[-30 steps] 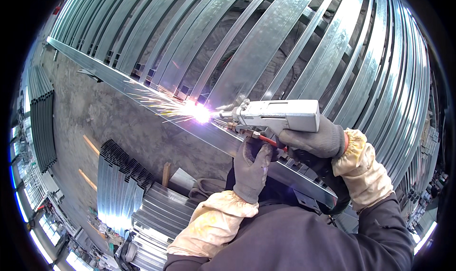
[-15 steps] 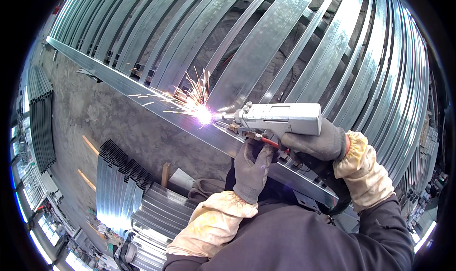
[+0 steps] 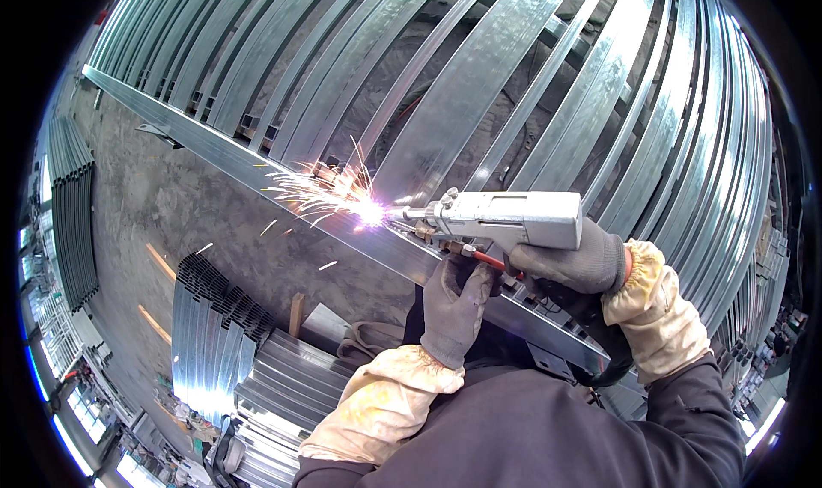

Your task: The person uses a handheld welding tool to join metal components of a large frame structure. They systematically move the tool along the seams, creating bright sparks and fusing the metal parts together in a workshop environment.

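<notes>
My gloved right hand [image 3: 578, 261] is closed round the grip of a silver handheld welding gun [image 3: 522, 218]. Its nozzle points left, and a bright purple-white glow with orange sparks [image 3: 338, 193] bursts at the tip. The tip meets a long galvanized steel rail [image 3: 334, 237] where the end of a wide flat bar [image 3: 454, 111] joins it. Just under the front of the gun, my gloved left hand [image 3: 454, 308] has its fingers curled at the brass fitting and red hose [image 3: 495, 261], steadying the gun from below. Its fingertips are partly hidden.
Many parallel galvanized bars [image 3: 330, 68] run away from the rail with gaps between. Across the concrete floor [image 3: 171, 201] lie stacked metal profiles [image 3: 210, 342], a dark stack [image 3: 73, 223] at far left and wooden strips [image 3: 156, 324]. A black cable [image 3: 618, 351] hangs beside my right forearm.
The sparks have changed shape, with several now flying down and left over the floor. The gun's tip has shifted slightly right and down; both hands keep nearly the same hold.
</notes>
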`<act>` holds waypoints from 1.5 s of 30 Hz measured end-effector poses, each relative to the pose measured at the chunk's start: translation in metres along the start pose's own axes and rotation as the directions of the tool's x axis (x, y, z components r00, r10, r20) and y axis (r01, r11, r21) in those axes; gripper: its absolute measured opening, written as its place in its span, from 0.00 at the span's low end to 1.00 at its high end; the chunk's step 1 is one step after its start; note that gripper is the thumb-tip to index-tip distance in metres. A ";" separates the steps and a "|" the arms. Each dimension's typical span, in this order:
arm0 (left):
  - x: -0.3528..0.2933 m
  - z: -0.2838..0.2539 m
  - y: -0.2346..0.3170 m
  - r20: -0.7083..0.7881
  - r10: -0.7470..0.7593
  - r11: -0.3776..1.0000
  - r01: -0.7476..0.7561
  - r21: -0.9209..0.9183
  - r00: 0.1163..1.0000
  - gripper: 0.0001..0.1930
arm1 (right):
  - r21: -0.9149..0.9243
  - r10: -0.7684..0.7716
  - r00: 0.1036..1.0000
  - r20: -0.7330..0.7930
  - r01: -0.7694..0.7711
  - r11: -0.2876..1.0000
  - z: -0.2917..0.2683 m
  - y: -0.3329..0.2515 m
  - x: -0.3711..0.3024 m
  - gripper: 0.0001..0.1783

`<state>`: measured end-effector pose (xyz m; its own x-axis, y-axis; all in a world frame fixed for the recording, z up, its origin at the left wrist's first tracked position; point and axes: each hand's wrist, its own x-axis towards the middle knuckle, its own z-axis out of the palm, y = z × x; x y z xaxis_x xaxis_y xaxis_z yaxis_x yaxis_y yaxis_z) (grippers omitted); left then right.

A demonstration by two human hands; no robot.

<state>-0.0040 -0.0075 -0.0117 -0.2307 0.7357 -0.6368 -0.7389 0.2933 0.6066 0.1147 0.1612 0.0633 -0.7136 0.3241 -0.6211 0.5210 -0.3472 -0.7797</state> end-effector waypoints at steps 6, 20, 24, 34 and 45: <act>-0.004 0.013 0.011 -0.058 -0.032 0.999 0.030 -0.028 0.998 0.07 | 0.018 0.051 0.999 0.009 -0.051 0.999 -0.001 0.000 -0.003 0.22; -0.005 0.014 0.008 -0.046 -0.033 0.999 0.033 0.002 0.998 0.08 | 0.054 0.042 0.999 0.027 -0.043 0.998 -0.001 0.002 -0.009 0.25; -0.007 0.015 0.012 -0.033 -0.047 0.998 0.048 0.041 0.998 0.08 | 0.067 0.059 0.998 0.031 -0.061 0.996 -0.001 -0.002 -0.011 0.25; -0.008 0.015 0.005 -0.030 -0.055 0.998 0.056 0.015 0.998 0.07 | 0.052 0.022 0.999 0.037 -0.023 0.998 -0.004 0.010 -0.013 0.24; -0.011 0.015 0.004 0.006 -0.069 0.998 0.069 0.008 0.998 0.09 | -0.036 0.056 0.998 0.027 -0.055 0.998 -0.006 0.003 -0.018 0.25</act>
<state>0.0045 -0.0051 0.0047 -0.1750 0.7174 -0.6743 -0.7482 0.3482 0.5647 0.1317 0.1594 0.0714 -0.6956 0.2800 -0.6616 0.5759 -0.3330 -0.7466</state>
